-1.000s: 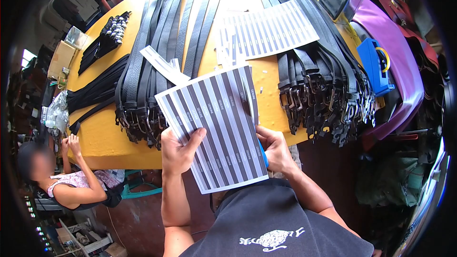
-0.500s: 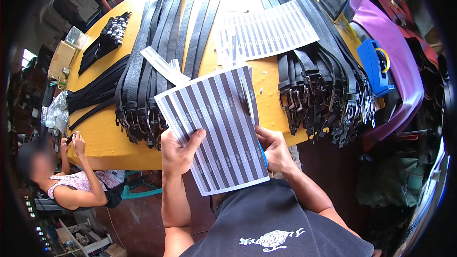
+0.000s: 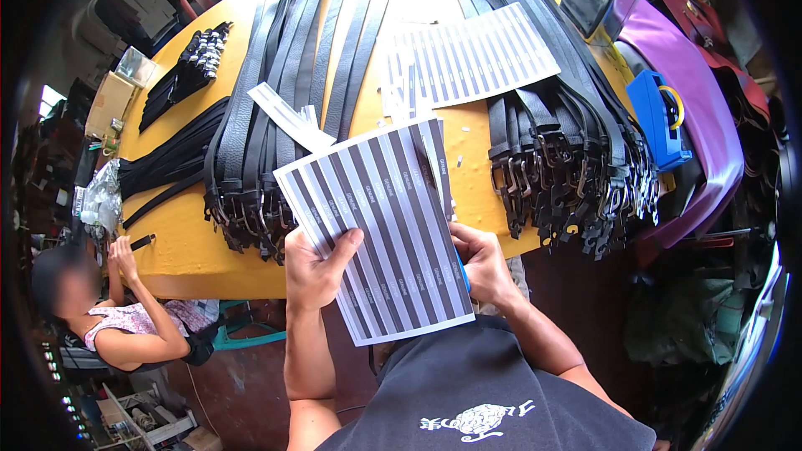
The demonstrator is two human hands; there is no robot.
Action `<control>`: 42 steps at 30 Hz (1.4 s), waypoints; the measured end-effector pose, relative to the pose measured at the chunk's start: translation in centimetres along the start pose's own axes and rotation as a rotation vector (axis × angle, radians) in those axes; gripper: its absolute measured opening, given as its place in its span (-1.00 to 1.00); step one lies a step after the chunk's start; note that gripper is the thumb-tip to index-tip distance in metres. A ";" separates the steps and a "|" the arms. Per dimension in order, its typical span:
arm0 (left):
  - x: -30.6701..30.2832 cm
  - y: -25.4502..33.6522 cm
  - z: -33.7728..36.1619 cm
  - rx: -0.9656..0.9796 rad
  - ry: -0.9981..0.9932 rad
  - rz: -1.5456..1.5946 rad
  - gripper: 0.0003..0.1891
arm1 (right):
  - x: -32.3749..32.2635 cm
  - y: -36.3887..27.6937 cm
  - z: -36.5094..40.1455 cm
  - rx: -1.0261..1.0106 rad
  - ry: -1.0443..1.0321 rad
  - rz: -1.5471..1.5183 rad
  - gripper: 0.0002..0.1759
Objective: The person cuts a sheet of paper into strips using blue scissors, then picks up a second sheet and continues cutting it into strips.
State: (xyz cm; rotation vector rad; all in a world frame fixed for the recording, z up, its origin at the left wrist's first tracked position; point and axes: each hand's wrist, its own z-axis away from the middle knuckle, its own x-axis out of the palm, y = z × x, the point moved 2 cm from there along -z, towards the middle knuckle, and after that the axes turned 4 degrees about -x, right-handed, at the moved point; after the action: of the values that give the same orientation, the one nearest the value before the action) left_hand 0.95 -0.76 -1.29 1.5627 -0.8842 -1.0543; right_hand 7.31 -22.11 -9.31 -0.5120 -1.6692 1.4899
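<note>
My left hand grips the left edge of a striped sheet of printed labels, thumb on top and fingers behind. The sheet has dark and pale bands with small lettering that includes "GENUINE". At its right edge is my right hand, closed on scissors whose blue handle shows in part. Their blades lie along the sheet's right side, by a narrow strip that stands slightly apart from it. Most of the handle is hidden behind the sheet and my fingers.
Black belts with buckles lie in bundles on the yellow table. Another striped sheet and cut strips lie beyond my hands. A blue tape dispenser stands right. At left, a seated person holds a small black piece.
The sheet in my left hand has shifted very slightly, and the narrow strip at its right edge has moved a little. The seated person's hands have moved, showing more of the black piece.
</note>
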 end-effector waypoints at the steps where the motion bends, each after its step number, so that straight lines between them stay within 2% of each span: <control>1: 0.0 0.0 0.0 -0.003 0.000 0.000 -0.89 | 0.0 0.0 0.0 -0.015 0.005 -0.001 -0.34; 7: 0.0 0.1 0.1 -0.031 0.002 0.033 -0.90 | 0.1 0.0 -0.1 -0.003 -0.002 0.009 -0.34; 13: 0.5 -0.5 0.8 -0.058 -0.010 0.068 -0.90 | 0.3 -0.9 -0.9 -0.013 -0.013 -0.136 -0.34; 34: 0.3 -2.1 0.8 -0.119 0.016 0.148 -0.88 | -0.2 0.4 -2.5 0.046 -0.013 -0.067 -0.42; 37: 0.1 -3.3 0.7 -0.154 0.037 0.186 -0.87 | -0.6 1.5 -3.8 0.006 0.000 -0.002 -0.48; 38: 0.0 -3.7 0.6 -0.158 0.047 0.199 -0.86 | -1.0 2.5 -4.3 -0.016 0.023 0.013 -0.57; 41: -0.3 -4.3 0.5 -0.159 0.090 0.212 -0.86 | -1.0 0.7 -4.7 0.099 0.072 -0.022 -0.63; 42: -0.4 -4.5 0.4 -0.159 0.103 0.217 -0.86 | -0.8 -0.2 -4.7 0.078 0.070 -0.022 -0.63</control>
State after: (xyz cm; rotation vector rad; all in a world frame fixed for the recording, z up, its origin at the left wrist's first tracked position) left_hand 0.53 0.49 -5.68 1.3436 -0.8566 -0.8596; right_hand 11.53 -19.85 -9.54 -0.4963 -1.5522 1.4981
